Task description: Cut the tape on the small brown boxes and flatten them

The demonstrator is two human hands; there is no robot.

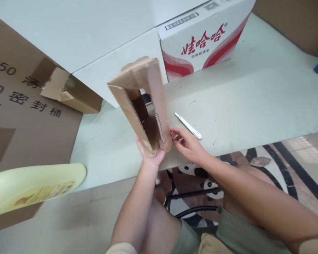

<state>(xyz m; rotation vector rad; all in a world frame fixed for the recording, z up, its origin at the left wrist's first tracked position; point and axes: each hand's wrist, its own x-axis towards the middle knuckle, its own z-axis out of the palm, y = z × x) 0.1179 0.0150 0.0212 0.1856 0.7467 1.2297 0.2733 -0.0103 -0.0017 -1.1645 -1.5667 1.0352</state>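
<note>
Being gripped at its lower end by the left hand [154,157], the brown cardboard box [159,102] is held up over the table [235,102], near the front edge. The right hand [188,144] is held half-curled beside the box's right wall; whether contact is made cannot be told. Close by, a slim white tool [188,126] is laid. Room is bounded behind by the white carton [113,49] and the red-printed carton [201,53], leftward by the large brown carton [50,130]; the widest stretch is found rightward. The box is creased, its opening ragged, one edge toothed.
</note>
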